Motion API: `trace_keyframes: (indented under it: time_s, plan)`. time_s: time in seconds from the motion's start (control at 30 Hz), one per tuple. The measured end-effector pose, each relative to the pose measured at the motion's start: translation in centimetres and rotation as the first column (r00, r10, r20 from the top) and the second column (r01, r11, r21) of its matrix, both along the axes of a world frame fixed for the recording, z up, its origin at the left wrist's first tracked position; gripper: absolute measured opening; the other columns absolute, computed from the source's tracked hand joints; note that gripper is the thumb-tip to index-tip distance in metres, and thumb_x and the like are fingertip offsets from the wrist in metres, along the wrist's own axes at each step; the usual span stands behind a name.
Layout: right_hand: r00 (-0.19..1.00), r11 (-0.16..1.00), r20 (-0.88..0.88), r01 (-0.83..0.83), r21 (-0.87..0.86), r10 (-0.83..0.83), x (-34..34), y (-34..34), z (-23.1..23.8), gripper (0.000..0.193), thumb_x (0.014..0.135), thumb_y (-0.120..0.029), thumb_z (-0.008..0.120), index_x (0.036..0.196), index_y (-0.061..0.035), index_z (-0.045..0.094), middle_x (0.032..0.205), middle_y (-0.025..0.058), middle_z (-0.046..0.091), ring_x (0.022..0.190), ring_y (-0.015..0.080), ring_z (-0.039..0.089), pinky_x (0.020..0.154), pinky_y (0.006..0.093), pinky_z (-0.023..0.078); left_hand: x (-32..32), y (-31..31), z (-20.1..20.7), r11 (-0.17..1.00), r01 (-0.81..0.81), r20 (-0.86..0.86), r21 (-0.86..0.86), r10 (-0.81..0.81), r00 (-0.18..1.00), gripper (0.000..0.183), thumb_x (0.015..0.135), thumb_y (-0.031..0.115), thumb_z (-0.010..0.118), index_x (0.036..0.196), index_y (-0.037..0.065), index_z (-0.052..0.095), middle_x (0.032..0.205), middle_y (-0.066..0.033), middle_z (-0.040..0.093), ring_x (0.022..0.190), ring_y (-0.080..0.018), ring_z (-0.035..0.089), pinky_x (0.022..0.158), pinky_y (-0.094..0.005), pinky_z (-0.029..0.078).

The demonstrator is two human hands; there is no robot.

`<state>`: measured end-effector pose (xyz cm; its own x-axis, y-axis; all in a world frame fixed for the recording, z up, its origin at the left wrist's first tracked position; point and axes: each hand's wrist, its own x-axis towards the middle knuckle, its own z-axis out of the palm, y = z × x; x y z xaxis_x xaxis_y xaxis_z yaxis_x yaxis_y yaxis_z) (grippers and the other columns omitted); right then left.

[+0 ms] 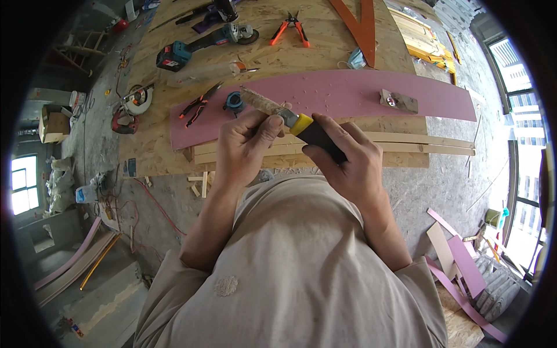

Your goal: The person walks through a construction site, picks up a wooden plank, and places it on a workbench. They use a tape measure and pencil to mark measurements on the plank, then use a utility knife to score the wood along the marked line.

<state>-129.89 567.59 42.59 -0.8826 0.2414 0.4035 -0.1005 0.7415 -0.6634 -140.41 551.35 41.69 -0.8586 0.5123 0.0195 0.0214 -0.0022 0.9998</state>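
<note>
My right hand is closed round the black handle of a utility knife with a yellow collar and a short grey metal nose. Between the thumb and fingers of my left hand I pinch a rough, light-brown strip of wood. The knife's nose meets the strip at my left thumb, and its cutting edge is hidden there. Below both hands lies a long pink board sprinkled with small shavings. On it are a blue ring-shaped part, orange-black pliers and a small wood block.
Light wood strips run along the near edge of the chipboard table. Farther back lie an angle grinder, more orange-handled pliers and an orange triangular frame. A circular saw stands at the left; pink offcuts lie lower right.
</note>
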Motion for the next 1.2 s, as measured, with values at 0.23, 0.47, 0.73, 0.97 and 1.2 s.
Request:
trace_keyframes:
  time_s: [0.23, 0.47, 0.73, 0.97, 1.2]
  plan:
    - [1.0, 1.0, -0.02, 0.024, 0.012, -0.024, 0.0, -0.2, -0.2, 0.048, 0.071, -0.015, 0.081, 0.116, -0.0037, 0.065, 0.08, 0.0125, 0.063, 0.064, 0.0235, 0.063, 0.059, 0.0326, 0.05, -0.2, -0.3, -0.5, 0.999, -0.039, -0.069, -0.034, 0.036, 0.997, 0.023, 0.09, 0.02, 0.068, 0.09, -0.003, 0.069, 0.071, 0.0031, 0.058, 0.066, -0.0025, 0.046, 0.056, -0.0197, 0.038]
    - [1.0, 0.999, -0.01, 0.03, 0.033, -0.029, 0.0, -0.3, -0.1, 0.048, 0.072, -0.016, 0.081, 0.116, -0.0041, 0.065, 0.079, 0.0128, 0.063, 0.064, 0.0237, 0.063, 0.059, 0.0328, 0.05, -0.2, -0.2, -1.0, 0.995, -0.092, -0.129, -0.035, 0.087, 0.988, 0.024, 0.089, 0.02, 0.07, 0.087, -0.003, 0.069, 0.069, 0.0038, 0.057, 0.064, -0.0029, 0.044, 0.054, -0.0198, 0.036]
    - [1.0, 1.0, 0.002, -0.005, -0.023, 0.005, 0.0, -0.2, -0.1, 0.049, 0.072, -0.015, 0.08, 0.116, -0.0028, 0.064, 0.081, 0.0137, 0.064, 0.065, 0.0244, 0.064, 0.06, 0.0324, 0.051, 0.6, 0.5, 0.3, 0.995, -0.08, 0.011, 0.059, 0.079, 0.997, 0.024, 0.09, 0.02, 0.068, 0.087, -0.003, 0.069, 0.069, 0.0043, 0.056, 0.064, -0.0025, 0.043, 0.054, -0.0192, 0.035]
    - [1.0, 1.0, -0.021, 0.019, -0.006, -0.019, 0.0, -0.4, -0.1, 0.049, 0.072, -0.014, 0.08, 0.117, -0.0027, 0.064, 0.082, 0.0135, 0.064, 0.066, 0.0239, 0.064, 0.06, 0.0324, 0.051, 0.0, -0.2, -0.8, 0.994, -0.11, -0.121, -0.029, 0.105, 0.987, 0.023, 0.092, 0.019, 0.066, 0.086, -0.004, 0.068, 0.068, 0.0033, 0.056, 0.067, -0.0028, 0.045, 0.056, -0.0192, 0.037]
    - [1.0, 0.999, -0.019, 0.007, -0.034, -0.008, 0.2, -0.4, 0.0, 0.048, 0.072, -0.014, 0.08, 0.116, -0.0024, 0.064, 0.083, 0.0136, 0.064, 0.066, 0.0246, 0.064, 0.061, 0.0322, 0.051, 0.1, -0.4, -0.5, 0.999, -0.047, -0.104, -0.027, 0.044, 0.994, 0.028, 0.093, 0.024, 0.063, 0.093, -0.004, 0.068, 0.071, 0.0011, 0.058, 0.065, -0.0034, 0.045, 0.065, -0.0183, 0.043]
